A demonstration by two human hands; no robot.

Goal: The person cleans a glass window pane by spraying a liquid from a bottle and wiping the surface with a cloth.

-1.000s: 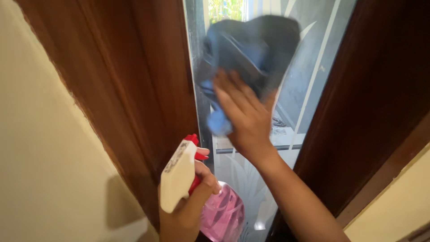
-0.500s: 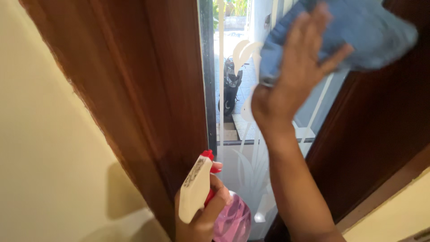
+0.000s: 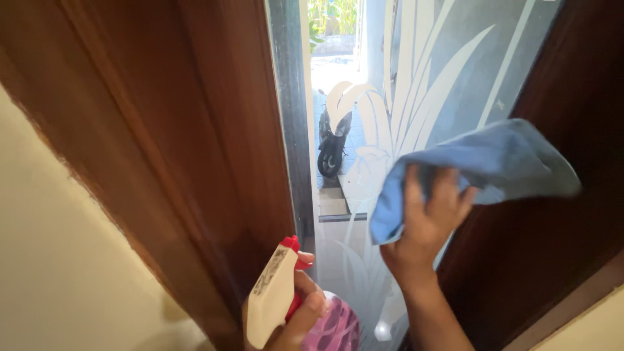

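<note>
The right hand (image 3: 426, 224) grips a soft blue cloth (image 3: 481, 169) against the frosted, leaf-etched glass pane (image 3: 416, 84), folds trailing right. The left hand (image 3: 296, 322) clasps a pink spray bottle (image 3: 325, 328), its white nozzle seemingly tilted up-right, near the dark wooden frame (image 3: 214, 149).

head cam | faces forward, slightly down | close to glass panel (image 3: 416, 84) between wooden frames (image 3: 195, 143)

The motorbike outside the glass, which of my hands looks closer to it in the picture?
Right. The right hand, gripping the blue cloth, sits just right of and below the motorbike. The left hand, holding the spray bottle, is well below it.
</note>
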